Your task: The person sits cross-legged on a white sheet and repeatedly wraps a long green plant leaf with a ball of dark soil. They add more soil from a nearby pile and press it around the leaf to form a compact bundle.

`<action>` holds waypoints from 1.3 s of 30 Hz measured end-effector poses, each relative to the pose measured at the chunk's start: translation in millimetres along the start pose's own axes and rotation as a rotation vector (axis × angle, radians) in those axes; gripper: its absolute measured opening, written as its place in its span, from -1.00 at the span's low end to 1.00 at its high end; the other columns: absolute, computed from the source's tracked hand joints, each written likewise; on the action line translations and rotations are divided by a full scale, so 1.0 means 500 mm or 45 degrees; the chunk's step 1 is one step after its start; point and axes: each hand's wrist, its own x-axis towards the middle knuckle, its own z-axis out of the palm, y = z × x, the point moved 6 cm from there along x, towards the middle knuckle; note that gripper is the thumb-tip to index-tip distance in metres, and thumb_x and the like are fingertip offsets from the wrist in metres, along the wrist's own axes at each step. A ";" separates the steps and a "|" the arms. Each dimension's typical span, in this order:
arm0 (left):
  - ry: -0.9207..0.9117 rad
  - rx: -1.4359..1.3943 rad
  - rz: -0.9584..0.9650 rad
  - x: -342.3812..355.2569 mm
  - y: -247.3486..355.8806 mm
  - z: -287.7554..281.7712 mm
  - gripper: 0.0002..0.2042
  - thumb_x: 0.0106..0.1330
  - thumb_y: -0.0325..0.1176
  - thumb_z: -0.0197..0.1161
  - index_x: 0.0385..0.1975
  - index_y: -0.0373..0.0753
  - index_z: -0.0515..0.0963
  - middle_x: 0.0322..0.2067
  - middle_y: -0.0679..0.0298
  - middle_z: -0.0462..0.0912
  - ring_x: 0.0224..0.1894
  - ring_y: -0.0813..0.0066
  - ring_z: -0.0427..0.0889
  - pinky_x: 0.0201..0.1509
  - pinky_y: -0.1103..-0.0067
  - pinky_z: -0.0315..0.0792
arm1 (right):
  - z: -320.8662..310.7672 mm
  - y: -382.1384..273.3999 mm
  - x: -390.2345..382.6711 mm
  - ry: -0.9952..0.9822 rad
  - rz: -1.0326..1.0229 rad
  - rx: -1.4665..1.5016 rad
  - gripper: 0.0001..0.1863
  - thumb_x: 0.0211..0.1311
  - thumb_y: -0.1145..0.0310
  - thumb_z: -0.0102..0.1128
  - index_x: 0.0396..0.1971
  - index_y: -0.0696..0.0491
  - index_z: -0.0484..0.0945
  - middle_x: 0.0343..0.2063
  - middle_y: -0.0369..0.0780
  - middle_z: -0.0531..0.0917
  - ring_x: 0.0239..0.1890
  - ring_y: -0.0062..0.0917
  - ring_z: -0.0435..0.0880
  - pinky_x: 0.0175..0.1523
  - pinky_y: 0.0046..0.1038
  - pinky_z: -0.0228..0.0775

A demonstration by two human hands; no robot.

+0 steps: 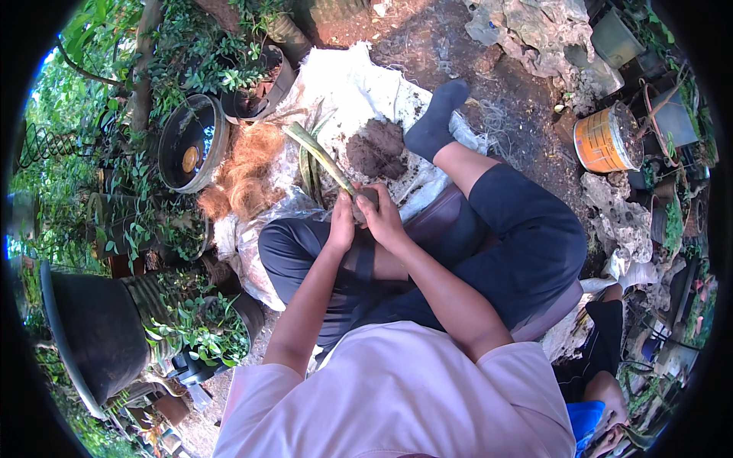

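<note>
Seen from the head camera, the person sits on the ground with both hands brought together over the lap. The left hand (341, 223) is closed around the base of a plant cutting (321, 156), a long pale green stalk that slants up and away to the left. The right hand (384, 217) is also closed, cupped over the dark lump of soil (369, 195) packed at the stalk's base. The work in hand looks like pressing soil around the root end; going on would likely call for firm, even squeezing while the stalk is kept steady.

A white sack (343, 84) is spread on the ground ahead, carrying a pile of dark soil (376, 146). Brown coconut fibre (243, 177) lies at the sack's left edge, beside a round pot (192, 142). An orange tin (607, 139) stands well apart to the right. The person's socked foot (437, 118) rests on the sack just beside the soil pile.
</note>
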 end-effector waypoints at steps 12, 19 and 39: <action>-0.108 0.011 -0.020 -0.009 0.027 0.017 -0.34 0.47 0.24 -0.16 0.23 -0.27 0.27 0.02 0.19 0.48 -0.02 0.48 0.53 -0.04 0.54 0.51 | 0.018 0.009 0.003 -0.094 0.066 0.240 -0.42 0.44 -0.13 -0.06 0.23 -0.03 0.24 0.15 -0.14 0.38 0.09 -0.38 0.48 -0.01 -0.35 0.54; -0.141 0.037 -0.214 0.010 -0.009 -0.001 -0.35 0.46 0.15 -0.01 0.27 -0.32 0.23 0.08 0.12 0.46 0.01 0.46 0.53 -0.08 0.59 0.53 | 0.007 0.010 -0.004 -0.215 0.246 0.239 -0.34 0.44 -0.23 -0.20 0.32 -0.07 0.17 0.08 -0.11 0.41 -0.13 -0.42 0.60 -0.30 -0.53 0.55; -0.109 0.056 0.030 -0.009 0.028 0.025 -0.58 0.55 -0.08 -0.12 0.19 -0.28 0.26 -0.28 0.21 0.57 -0.35 0.44 0.59 -0.23 0.49 0.51 | -0.013 0.006 0.010 -0.101 0.105 0.006 -0.65 0.51 0.11 -0.15 0.09 -0.02 0.42 -0.27 -0.28 0.52 -0.40 -0.62 0.54 -0.53 -0.55 0.46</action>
